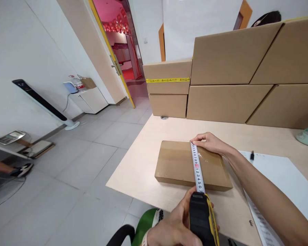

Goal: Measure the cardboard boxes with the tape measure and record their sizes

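A flat brown cardboard box (176,162) lies on the table. My left hand (178,218) is closed around the case of a black and yellow tape measure (200,217) just in front of the box's near edge. Its white blade (196,164) is pulled out across the box top, numbers facing up. At the far edge of the box, my right hand (212,142) pinches the blade's end, and its fingers touch the box there. The right forearm passes above the box's right side.
Large cardboard boxes (231,65) are stacked along the table's back. White paper sheets (284,181) and a black pen (252,155) lie at the right. A green chair (146,222) is below the table edge. A person's foot (22,170) shows at the far left.
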Demonstrator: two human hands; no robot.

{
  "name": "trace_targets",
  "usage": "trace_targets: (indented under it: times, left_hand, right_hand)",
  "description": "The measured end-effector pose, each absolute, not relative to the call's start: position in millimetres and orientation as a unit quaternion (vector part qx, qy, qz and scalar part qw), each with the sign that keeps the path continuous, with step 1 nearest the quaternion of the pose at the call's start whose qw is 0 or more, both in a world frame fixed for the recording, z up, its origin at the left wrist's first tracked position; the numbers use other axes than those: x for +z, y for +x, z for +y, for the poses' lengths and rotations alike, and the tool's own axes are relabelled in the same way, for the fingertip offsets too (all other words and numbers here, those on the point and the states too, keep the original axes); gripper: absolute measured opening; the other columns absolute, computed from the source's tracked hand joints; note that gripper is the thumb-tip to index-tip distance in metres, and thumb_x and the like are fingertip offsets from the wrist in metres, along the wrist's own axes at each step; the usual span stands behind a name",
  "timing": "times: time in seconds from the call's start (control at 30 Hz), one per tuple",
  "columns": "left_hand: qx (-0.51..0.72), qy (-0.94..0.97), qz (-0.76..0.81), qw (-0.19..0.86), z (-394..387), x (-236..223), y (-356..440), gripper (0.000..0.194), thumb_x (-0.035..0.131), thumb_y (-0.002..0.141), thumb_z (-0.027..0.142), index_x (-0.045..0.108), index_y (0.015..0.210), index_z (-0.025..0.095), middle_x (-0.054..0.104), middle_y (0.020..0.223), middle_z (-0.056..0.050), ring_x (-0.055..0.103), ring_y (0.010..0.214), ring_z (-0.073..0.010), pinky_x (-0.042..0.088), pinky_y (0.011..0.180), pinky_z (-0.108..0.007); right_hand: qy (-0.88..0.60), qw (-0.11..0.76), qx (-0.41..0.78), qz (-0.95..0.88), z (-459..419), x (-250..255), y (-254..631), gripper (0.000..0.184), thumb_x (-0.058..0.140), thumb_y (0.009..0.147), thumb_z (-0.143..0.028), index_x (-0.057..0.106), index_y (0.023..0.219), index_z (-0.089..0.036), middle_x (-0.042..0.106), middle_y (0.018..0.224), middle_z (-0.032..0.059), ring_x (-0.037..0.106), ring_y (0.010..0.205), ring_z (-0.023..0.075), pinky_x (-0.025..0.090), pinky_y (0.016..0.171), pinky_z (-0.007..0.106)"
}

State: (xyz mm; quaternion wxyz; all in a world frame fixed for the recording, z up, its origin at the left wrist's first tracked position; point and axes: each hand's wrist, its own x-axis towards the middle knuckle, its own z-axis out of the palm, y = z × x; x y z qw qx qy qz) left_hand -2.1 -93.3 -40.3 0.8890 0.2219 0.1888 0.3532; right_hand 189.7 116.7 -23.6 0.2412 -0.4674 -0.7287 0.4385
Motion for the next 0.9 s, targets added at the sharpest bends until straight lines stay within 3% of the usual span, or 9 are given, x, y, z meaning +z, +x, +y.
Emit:
trace_targets:
  times: [0.3, 0.6, 0.9]
  left_hand:
    - [0.358, 0.237, 0.258, 0.866, -96, -58, -3, 0.101, 0.088, 0.05, 0.005, 0.044, 0.138, 0.03, 0.058, 0.111, -0.004, 0.059, 0.088, -0.016, 0.043, 0.084, -0.031]
    - [0.331, 0.254, 0.274, 0.867, -94, -62, 0, 0.115, 0.09, 0.045, 0.005, 0.036, 0.144, 0.031, 0.059, 0.114, -0.006, 0.061, 0.085, -0.015, 0.045, 0.076, -0.027]
    - [0.344, 0.266, 0.278, 0.857, -93, -51, 0, 0.106, 0.087, 0.048, 0.001, 0.042, 0.14, 0.029, 0.058, 0.107, -0.005, 0.056, 0.079, -0.0128, 0.043, 0.071, -0.026]
  right_hand:
    - [-0.461, 0.231, 0.435, -0.738, 113, -17, 189, 0.04, 0.06, 0.079, -0.056, 0.077, 0.082, -0.021, 0.076, 0.093, 0.0057, 0.065, 0.093, 0.0255, 0.047, 0.084, 0.036]
    - [-0.467, 0.224, 0.445, -0.73, 114, -15, 188, 0.038, 0.06, 0.079, -0.054, 0.077, 0.084, -0.021, 0.076, 0.094, 0.006, 0.066, 0.093, 0.0254, 0.048, 0.085, 0.037]
    - [-0.464, 0.228, 0.454, -0.726, 114, -17, 189, 0.037, 0.059, 0.08, -0.053, 0.077, 0.084, -0.02, 0.076, 0.095, 0.0065, 0.066, 0.09, 0.0246, 0.049, 0.082, 0.037]
